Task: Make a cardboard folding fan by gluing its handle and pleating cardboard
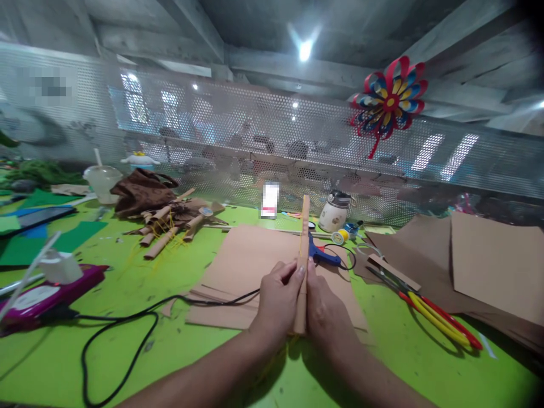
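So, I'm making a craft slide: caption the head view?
Left hand and right hand hold a brown strip over brown sheets on a green table, scissors nearby.

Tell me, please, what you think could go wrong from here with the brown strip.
The blue tool, apparently a glue gun, lies just beyond the right hand; if hot, it might burn the skin. The black cord loops loosely and runs toward the left hand, so it could get snagged. Pinched between both hands, the brown strip might crease or bend if squeezed too hard.
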`<action>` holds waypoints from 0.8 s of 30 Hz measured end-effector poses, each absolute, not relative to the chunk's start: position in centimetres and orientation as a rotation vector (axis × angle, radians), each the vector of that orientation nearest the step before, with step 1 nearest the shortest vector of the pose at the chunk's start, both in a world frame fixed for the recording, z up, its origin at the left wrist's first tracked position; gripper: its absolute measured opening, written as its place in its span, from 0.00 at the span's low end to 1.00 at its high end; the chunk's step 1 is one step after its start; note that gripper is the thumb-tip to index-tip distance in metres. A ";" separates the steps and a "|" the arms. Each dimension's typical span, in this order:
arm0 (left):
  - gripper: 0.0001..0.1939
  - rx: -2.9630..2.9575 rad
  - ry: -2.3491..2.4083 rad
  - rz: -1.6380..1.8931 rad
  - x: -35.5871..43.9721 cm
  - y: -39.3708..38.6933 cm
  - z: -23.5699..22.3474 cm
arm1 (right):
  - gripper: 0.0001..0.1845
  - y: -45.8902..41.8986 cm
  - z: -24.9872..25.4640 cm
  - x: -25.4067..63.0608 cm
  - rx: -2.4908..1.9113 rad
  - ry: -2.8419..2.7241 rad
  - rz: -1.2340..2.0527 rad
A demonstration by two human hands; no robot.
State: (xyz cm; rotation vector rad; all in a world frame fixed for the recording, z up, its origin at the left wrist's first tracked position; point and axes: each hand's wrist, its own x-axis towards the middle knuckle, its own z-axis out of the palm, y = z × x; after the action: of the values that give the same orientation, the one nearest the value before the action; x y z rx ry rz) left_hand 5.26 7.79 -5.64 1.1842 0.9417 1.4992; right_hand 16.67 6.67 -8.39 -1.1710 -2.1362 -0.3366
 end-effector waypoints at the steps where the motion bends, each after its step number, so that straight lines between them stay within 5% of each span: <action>1: 0.15 1.196 0.958 1.498 5.3 7.8 -5.7 | 0.41 6.7 -8.4 16.7 -1.174 -2.152 -0.373; 15: 0.11 1.378 1.182 1.448 5.3 7.5 -5.3 | 0.45 6.3 -8.8 16.3 -1.344 -2.232 -0.593; 24: 0.12 1.436 1.090 1.443 5.2 7.0 -4.3 | 0.41 6.4 -8.6 16.9 -1.325 -2.141 -0.434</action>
State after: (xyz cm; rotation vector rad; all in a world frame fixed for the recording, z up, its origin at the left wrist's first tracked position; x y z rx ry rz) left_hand 5.20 6.95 -4.25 1.4360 1.0896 1.4435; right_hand 16.94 6.36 -8.64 -1.3249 -2.1409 -0.4342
